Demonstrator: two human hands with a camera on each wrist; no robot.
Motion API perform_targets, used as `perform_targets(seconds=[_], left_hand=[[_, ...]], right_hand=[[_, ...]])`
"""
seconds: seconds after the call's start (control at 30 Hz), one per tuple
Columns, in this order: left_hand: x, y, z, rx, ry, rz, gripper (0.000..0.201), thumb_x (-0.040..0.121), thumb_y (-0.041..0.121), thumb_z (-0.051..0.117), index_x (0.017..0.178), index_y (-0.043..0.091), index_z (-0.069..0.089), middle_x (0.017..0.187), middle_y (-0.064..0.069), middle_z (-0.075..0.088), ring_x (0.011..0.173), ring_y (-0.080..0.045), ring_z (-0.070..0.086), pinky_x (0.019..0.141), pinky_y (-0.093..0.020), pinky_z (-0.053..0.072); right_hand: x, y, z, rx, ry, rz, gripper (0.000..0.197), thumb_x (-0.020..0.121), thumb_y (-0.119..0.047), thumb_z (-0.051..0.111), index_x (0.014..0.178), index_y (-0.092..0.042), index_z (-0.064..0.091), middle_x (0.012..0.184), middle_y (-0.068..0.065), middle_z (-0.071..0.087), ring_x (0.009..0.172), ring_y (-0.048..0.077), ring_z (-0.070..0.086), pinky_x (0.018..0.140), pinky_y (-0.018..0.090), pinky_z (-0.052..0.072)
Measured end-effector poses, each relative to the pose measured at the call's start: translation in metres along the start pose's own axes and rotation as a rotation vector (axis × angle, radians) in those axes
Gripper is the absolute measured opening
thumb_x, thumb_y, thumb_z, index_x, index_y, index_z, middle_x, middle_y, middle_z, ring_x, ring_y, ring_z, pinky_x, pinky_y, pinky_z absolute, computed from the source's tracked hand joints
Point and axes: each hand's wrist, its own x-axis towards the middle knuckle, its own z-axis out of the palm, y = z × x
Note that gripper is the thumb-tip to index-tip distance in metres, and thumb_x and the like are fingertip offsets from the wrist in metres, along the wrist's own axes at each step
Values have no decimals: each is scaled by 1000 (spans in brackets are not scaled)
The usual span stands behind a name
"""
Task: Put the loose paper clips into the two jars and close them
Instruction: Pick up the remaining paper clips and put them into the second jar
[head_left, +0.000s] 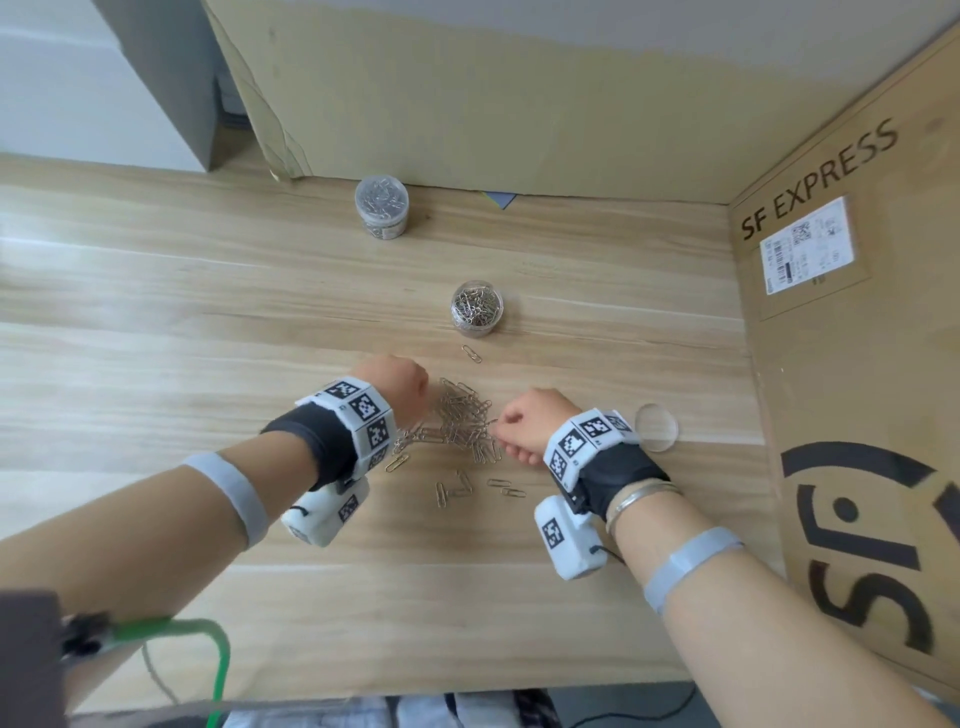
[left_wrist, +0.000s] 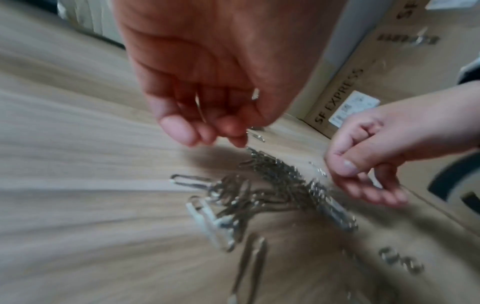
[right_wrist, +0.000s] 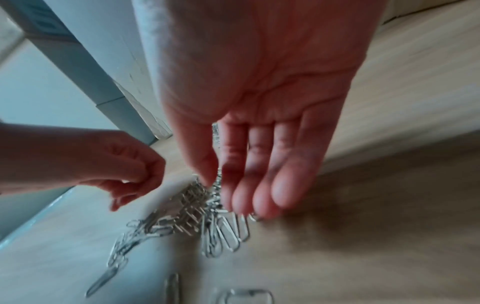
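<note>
One small clear plastic jar (head_left: 381, 207) at the back of the light wooden table (head_left: 156, 312) is full and looks closed. The nearer clear jar (head_left: 477, 308) is open, partly filled. Its round clear lid (head_left: 656, 427) lies flat by the right wrist.

A pile of shiny silver paper clips (head_left: 465, 423) still lies between both hands, with more scattered near it.

The left hand (left_wrist: 205, 98) pinches a few clips in curled fingers. The right hand (right_wrist: 249, 144) has a grip of thumb against straight fingers, on some clips.

Both wrist views are blurry, so I cannot count the held clips.
</note>
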Motion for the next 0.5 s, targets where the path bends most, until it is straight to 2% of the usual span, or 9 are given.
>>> perform_targets(seconds=[0.07, 0.13, 0.17, 0.2, 0.27, 0.33, 0.4, 0.43, 0.5], left_hand=[[-4, -2, 5, 85, -170, 23, 31, 93, 25, 38, 72, 13, 57, 61, 4, 52, 59, -12, 50, 54, -20, 43], [-7, -2, 13, 116, -299, 49, 34, 90, 18, 38, 61, 15, 57, 57, 7, 54, 56, -10, 54, 63, -22, 51], [-10, -3, 17, 94, -355, 50, 37, 89, 16, 39, 57, 17, 56, 56, 7, 57, 52, -7, 55, 65, -21, 51], [-10, -4, 22, 49, -399, 50, 37, 89, 15, 40, 56, 18, 57, 57, 7, 61, 47, -3, 56, 62, -18, 51], [-11, -3, 27, -68, -480, 55, 33, 90, 13, 44, 65, 15, 64, 72, 1, 72, 43, 0, 56, 57, -14, 48], [-11, 2, 30, -151, -554, 49, 26, 91, 8, 44, 89, 3, 69, 98, -12, 73, 50, -6, 56, 60, -14, 47], [-7, 7, 32, -222, -517, 83, 26, 92, 6, 42, 102, -2, 65, 105, -14, 71, 54, -7, 55, 57, -11, 45], [-6, 7, 32, -246, -452, 114, 26, 92, 6, 41, 101, 1, 66, 101, -11, 72, 56, -7, 56, 57, -10, 44], [-4, 7, 27, -247, -325, 159, 27, 89, 6, 41, 95, 7, 67, 86, -3, 70, 61, -9, 59, 61, -9, 43]], right_hand=[[-4, 6, 6, 17, -110, 44, 29, 90, -34, 56, 73, -14, 68, 63, -4, 66, 51, 7, 58, 49, 15, 48], [-6, 9, 12, 52, -176, 64, 34, 91, -34, 55, 71, -12, 70, 67, -1, 69, 52, 8, 60, 48, 15, 48], [-7, 10, 15, 68, -203, 70, 35, 91, -35, 54, 71, -11, 71, 69, 0, 71, 53, 9, 61, 48, 16, 49], [-7, 12, 19, 75, -223, 73, 36, 90, -36, 54, 74, -10, 72, 72, 1, 73, 55, 9, 63, 48, 16, 49], [-7, 11, 24, 72, -247, 74, 35, 90, -36, 53, 82, -9, 74, 80, 4, 76, 59, 11, 65, 46, 15, 48], [-5, 9, 29, 122, -248, 75, 34, 92, -32, 52, 87, -6, 73, 79, 8, 74, 58, 11, 64, 45, 14, 47], [-1, 4, 30, 209, -215, 37, 34, 96, -26, 48, 97, 2, 69, 73, 9, 68, 47, 4, 59, 43, 9, 44], [1, 1, 30, 230, -159, -2, 32, 96, -22, 47, 99, 3, 68, 76, 9, 68, 45, 2, 58, 45, 8, 44], [5, -5, 29, 235, -8, -88, 27, 94, -19, 48, 95, -2, 70, 82, 10, 71, 55, 9, 63, 55, 14, 50]])
